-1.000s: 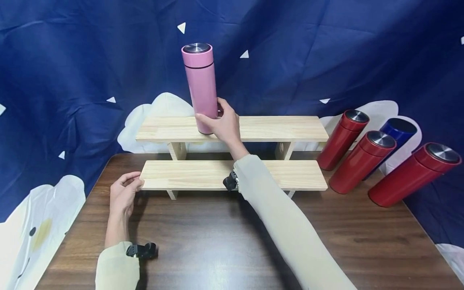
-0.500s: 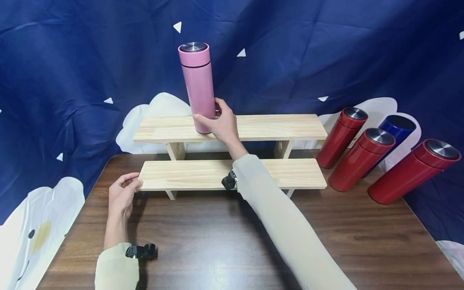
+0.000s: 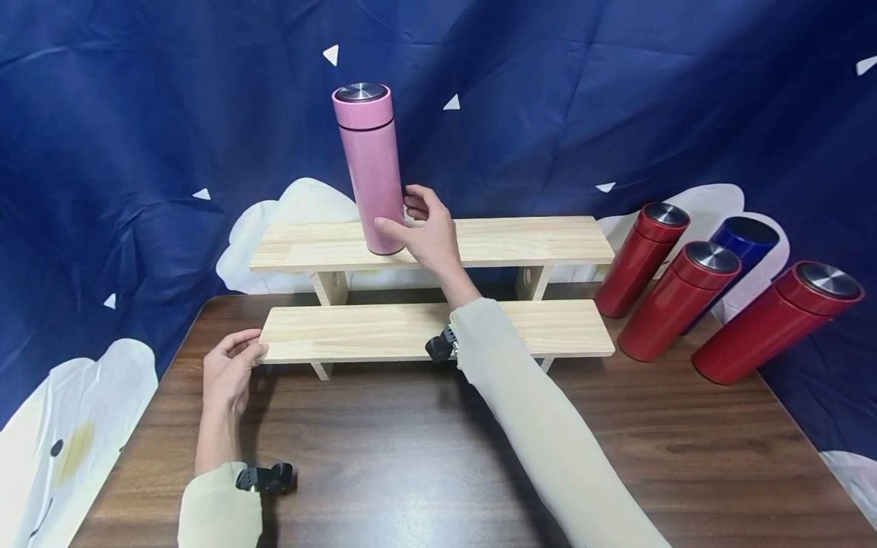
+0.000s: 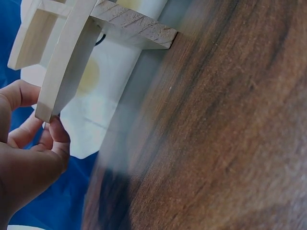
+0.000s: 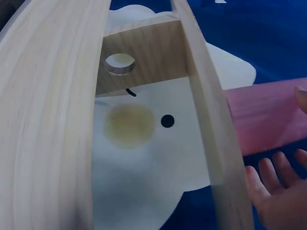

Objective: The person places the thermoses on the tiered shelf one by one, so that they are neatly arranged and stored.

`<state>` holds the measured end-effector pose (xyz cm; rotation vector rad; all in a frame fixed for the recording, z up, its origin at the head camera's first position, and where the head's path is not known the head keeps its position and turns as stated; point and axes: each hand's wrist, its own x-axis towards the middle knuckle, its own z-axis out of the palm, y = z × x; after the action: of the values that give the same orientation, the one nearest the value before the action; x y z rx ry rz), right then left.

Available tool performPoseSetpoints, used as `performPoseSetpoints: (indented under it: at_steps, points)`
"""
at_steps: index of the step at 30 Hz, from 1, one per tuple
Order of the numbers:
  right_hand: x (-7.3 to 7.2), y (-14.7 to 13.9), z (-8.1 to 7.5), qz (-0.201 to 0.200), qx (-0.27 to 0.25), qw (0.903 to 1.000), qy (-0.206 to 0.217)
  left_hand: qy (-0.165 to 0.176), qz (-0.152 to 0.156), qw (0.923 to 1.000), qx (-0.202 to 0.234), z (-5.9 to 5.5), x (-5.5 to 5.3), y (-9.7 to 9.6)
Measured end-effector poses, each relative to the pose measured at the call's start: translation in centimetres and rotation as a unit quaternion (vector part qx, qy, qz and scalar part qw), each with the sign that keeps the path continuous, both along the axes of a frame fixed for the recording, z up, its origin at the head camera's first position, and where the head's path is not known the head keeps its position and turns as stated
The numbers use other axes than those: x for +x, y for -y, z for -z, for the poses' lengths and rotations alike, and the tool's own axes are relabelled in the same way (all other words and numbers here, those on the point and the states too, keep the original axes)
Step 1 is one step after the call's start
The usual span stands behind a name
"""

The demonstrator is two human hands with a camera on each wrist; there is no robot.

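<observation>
A pink thermos [image 3: 370,171] with a steel-topped lid stands upright on the upper board [image 3: 521,240] of a two-tier wooden shelf, left of its middle. My right hand [image 3: 433,236] is at the right side of its lower part, the thumb in front of it. In the right wrist view the fingers [image 5: 271,175] are spread apart from the pink thermos [image 5: 264,117]. With the left hand [image 3: 229,369] I pinch the left end of the lower board [image 3: 356,335]. The left wrist view shows thumb and fingers on either face of that board [image 4: 64,72].
On the right of the brown table [image 3: 411,457] stand several thermoses: a red one [image 3: 640,262] beside the shelf, another red one [image 3: 678,304], a blue one [image 3: 743,247] partly hidden behind it, and a red one [image 3: 774,323] farthest right. A blue patterned cloth [image 3: 548,99] hangs behind.
My right hand has loosened from the pink thermos and drawn slightly to the right, its fingers spreading. The thermos stays on the upper board. My left hand keeps its place on the lower board.
</observation>
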<state>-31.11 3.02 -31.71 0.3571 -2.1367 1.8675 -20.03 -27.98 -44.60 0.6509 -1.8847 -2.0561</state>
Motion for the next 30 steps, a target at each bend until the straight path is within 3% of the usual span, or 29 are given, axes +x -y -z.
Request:
performPoseSetpoints:
  at_steps: [12, 19, 30]
  points:
    - [1.2, -4.0, -0.3, 0.038, -0.047, 0.9966, -0.056, -0.008, -0.002, 1.0000, 0.003, 0.3, 0.2, 0.0]
    - [2.3, -7.8, -1.8, 0.064, -0.082, 0.9928, -0.059, -0.005, -0.003, 1.0000, 0.007, 0.4, 0.5, 0.0]
    - [4.4, -13.0, -3.8, 0.142, -0.091, 0.9819, -0.086, -0.014, -0.003, 0.9999, 0.009, 0.1, 0.1, -0.1]
